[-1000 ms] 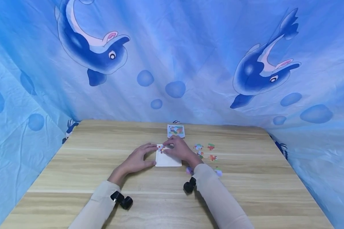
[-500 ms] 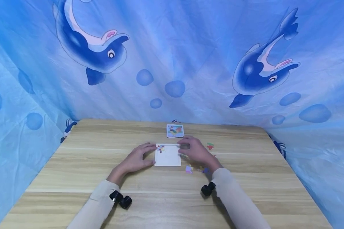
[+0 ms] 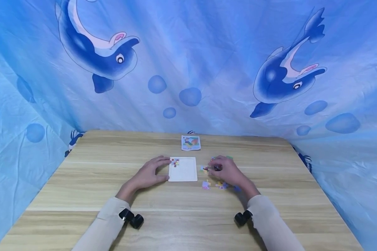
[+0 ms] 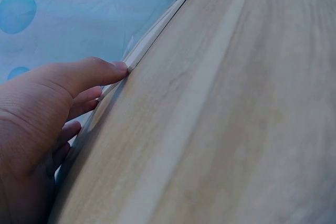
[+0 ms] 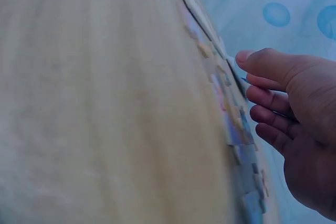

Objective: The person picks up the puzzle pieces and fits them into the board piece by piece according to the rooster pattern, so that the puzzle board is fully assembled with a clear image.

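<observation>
A white square puzzle board lies on the table, with a small patch of joined puzzle pieces in its far left corner. My left hand rests at the board's left side, its thumb touching the near corner and its fingertips by the far one. In the left wrist view, the thumb presses against the board's edge. Just right of the board, my right hand hovers low over loose puzzle pieces, thumb and fingers apart. A multicoloured puzzle piece lies by its fingertips. The right wrist view shows the hand holding nothing plainly.
Behind the board lies a small picture card showing a bird-like figure. More loose pieces, a purple one and a yellow one among them, lie nearer. A blue dolphin-print curtain hangs behind the wooden table.
My right hand has left the pieces in the board's far left corner and moved right, past the board's edge, to the loose pieces. The left hand has stayed at the board.
</observation>
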The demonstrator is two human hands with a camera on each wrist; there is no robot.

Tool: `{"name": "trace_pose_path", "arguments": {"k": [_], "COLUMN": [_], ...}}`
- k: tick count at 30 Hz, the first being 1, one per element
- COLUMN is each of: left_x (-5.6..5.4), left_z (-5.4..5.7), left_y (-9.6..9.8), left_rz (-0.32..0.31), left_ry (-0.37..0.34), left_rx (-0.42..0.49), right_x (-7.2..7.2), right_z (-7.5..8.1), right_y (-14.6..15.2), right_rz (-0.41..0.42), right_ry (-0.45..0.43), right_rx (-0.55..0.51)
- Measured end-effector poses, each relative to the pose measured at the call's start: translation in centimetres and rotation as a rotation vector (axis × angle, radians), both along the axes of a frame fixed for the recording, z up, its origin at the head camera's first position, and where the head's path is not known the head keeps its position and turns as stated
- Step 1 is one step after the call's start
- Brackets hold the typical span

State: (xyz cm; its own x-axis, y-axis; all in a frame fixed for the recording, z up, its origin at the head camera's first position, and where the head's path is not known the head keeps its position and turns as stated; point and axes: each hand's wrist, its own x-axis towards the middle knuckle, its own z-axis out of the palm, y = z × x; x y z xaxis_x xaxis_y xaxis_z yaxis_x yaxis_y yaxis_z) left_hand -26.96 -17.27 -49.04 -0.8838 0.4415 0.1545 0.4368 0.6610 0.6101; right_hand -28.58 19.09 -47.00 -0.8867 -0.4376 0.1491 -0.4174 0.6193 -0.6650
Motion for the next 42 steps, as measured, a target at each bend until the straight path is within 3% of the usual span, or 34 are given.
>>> {"name": "trace_pose_path", "arguments": {"k": [11, 31, 42], "left_x": [-0.1, 0.0, 0.0], "left_z": [-0.1, 0.1, 0.0], "left_y": [0.1, 0.1, 0.1], "left_rz": [-0.006, -0.007, -0.004], "left_ry": [0.015, 0.016, 0.009], "left_rx": [0.002, 0.007, 0.006], "right_x": [-0.1, 0.0, 0.1], "right_z": [-1.4, -0.9, -1.0], "right_y": [-0.4, -1.3, -0.8], "right_rz": [-0.006, -0.066, -0.054], "right_ry": [0.029, 0.017, 0.010], "right_rx": [-0.024, 0.012, -0.017]}}
